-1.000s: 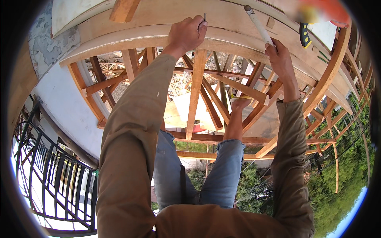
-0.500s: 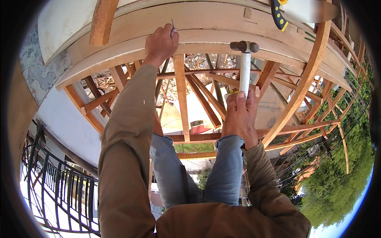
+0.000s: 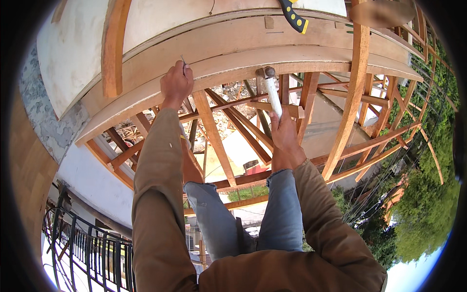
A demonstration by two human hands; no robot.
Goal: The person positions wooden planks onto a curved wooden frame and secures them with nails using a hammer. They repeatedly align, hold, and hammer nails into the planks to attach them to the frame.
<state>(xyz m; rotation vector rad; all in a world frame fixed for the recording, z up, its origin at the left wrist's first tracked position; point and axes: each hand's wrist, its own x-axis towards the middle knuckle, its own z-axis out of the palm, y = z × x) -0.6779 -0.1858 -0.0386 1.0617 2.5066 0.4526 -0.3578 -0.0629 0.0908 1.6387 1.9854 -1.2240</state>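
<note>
My left hand (image 3: 176, 85) rests at the long wooden plank (image 3: 233, 48), fingers pinched round a thin nail (image 3: 183, 59) whose upper end sticks out past the fingertips. The nail's lower end is hidden by the fingers. My right hand (image 3: 285, 138) is closed round the pale handle of a hammer (image 3: 274, 95). Its dark metal head lies just short of the plank's near edge, to the right of my left hand and apart from the nail.
A black handle with yellow dots (image 3: 294, 18) lies on the pale board beyond the plank. Upright timbers (image 3: 113, 53) stand at left and right. Below, an open lattice of wooden beams (image 3: 214, 138) shows rubble and ground far down. A black metal railing (image 3: 87, 243) is at lower left.
The view has turned and shifted, so the plank slants more. Both hands appear further left; the hammer now tilts, its head swung left relative to the handle. The nail stays pinched.
</note>
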